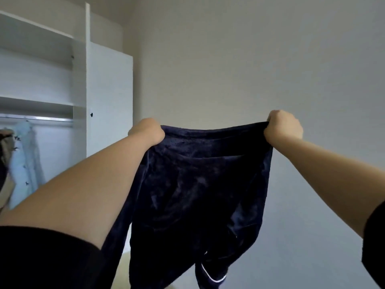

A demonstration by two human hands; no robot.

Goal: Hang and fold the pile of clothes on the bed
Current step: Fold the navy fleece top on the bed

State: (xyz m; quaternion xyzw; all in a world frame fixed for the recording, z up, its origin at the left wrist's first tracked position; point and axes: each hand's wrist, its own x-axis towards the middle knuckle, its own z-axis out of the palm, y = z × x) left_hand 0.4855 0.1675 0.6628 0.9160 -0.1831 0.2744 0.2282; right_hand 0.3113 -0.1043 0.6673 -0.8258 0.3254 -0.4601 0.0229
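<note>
- The dark navy velvety garment (198,184) hangs in the air in front of the person, stretched by its top edge between both hands. Its lower part drops out of the bottom of the view. The bed and the pile are not in view.
- The left hand (146,131) grips 1 top corner with its fingers curled into the cloth. The right hand (284,128) clamps the other corner in a closed fist.
- Risk 1: the plush cloth looks heavy and slippery, and each grip takes only a narrow strip of edge. A shake, or 1 hand shifting, could let a corner slide out and drop the garment in a heap.
- Risk 2: the lower part hangs twisted, with white piping trim (210,275) bunched near the bottom. Folding from this state would probably trap creases or a turned section inside.
- Risk 3: I cannot tell what kind of garment this is, so choosing between hanging and folding could go wrong.
- At the left stands a white open wardrobe (79,80) with shelves above a metal hanging rail (41,118).
- A pale blue buttoned garment (25,159) hangs from the rail, with a beige garment (5,155) beside it at the frame edge.
- The white wardrobe door (109,101) stands between the rail and the held garment, and a plain pale wall (250,59) lies behind.
- The raised garment hides whatever lies below and ahead, and the left forearm crosses in front of the wardrobe's lower part.
</note>
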